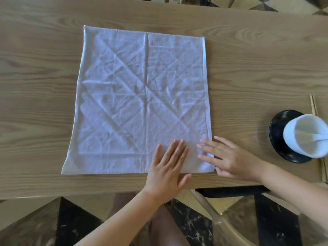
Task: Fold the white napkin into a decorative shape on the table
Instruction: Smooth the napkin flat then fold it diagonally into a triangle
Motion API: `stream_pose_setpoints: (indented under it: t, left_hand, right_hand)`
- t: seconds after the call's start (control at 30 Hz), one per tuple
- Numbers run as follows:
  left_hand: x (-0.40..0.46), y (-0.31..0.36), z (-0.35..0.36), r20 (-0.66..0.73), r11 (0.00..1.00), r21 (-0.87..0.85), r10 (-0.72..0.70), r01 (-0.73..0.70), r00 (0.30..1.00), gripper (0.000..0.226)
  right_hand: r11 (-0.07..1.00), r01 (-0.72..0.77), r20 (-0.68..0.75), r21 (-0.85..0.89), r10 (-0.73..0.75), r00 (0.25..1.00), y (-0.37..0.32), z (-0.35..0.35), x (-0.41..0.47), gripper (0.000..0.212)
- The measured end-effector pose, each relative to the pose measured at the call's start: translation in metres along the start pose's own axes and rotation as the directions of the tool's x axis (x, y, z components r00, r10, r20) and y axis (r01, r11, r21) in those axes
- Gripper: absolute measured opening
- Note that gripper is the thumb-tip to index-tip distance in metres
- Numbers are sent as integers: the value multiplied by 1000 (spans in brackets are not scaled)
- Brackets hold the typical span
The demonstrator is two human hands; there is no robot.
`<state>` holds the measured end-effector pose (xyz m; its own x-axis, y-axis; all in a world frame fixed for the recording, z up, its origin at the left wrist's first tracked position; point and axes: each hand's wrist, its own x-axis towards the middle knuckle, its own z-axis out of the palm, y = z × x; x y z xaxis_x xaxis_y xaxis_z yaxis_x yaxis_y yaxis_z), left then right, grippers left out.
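The white napkin [140, 96] lies spread out flat and unfolded on the wooden table [39, 86], marked with diagonal and straight creases. My left hand [168, 166] rests palm down on the napkin's near edge, right of its middle, fingers apart. My right hand [229, 157] lies flat across the napkin's near right corner, fingers spread and pointing left, thumb on the bare wood. Neither hand grips the cloth.
A white cup with a white spoon in it [307, 135] stands on a black saucer [278, 128] at the table's right edge. Wooden chopsticks [313, 105] lie behind it. The table's near edge runs just below my hands, with a chair and tiled floor beneath.
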<state>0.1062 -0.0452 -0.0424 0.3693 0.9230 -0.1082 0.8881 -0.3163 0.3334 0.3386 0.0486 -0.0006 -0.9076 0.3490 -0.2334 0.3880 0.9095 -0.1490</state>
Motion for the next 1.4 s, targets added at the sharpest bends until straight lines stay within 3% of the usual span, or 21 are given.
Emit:
stream_pose_setpoints:
  t: [0.13, 0.27, 0.4, 0.57, 0.67, 0.77, 1.07, 1.23, 1.4]
  left_hand:
    - [-6, 3, -5, 2, 997, -73, -39, 39, 999, 71]
    - [-5, 4, -18, -100, 930, -352, -148, 104, 984, 63]
    - [-8, -9, -43, -182, 747, -605, -466, 275, 866, 26]
    - [-6, -52, -81, -212, 617, -725, -622, 305, 754, 8]
    - [4, -83, -103, -251, 601, -734, -672, 315, 696, 6]
    - [15, -120, -121, -331, 660, -683, -660, 311, 674, 5]
    - [41, -237, -147, -382, 826, -409, -542, 388, 749, 5]
    - [51, -272, -142, -274, 784, -441, -582, 438, 765, 5]
    - [56, -286, -138, -221, 738, -479, -626, 476, 748, 7]
  right_hand:
    - [1000, 19, -197, -13, -21, 980, -2, -3, 10, 31]
    - [967, -91, -356, 238, 174, 918, -7, -24, 28, 25]
    - [868, -171, -440, 466, 395, 806, -6, -54, 61, 7]
    - [684, -188, -392, 705, 596, 701, 6, -98, 121, 3]
    - [629, -183, -358, 756, 631, 689, 14, -118, 169, 4]
    - [583, -157, -344, 797, 652, 675, 20, -133, 218, 7]
    - [616, -249, -277, 748, 630, 726, 50, -136, 347, 15]
    - [632, -369, -146, 682, 612, 777, 64, -120, 393, 16]
    - [662, -451, -142, 598, 642, 754, 68, -111, 417, 15]
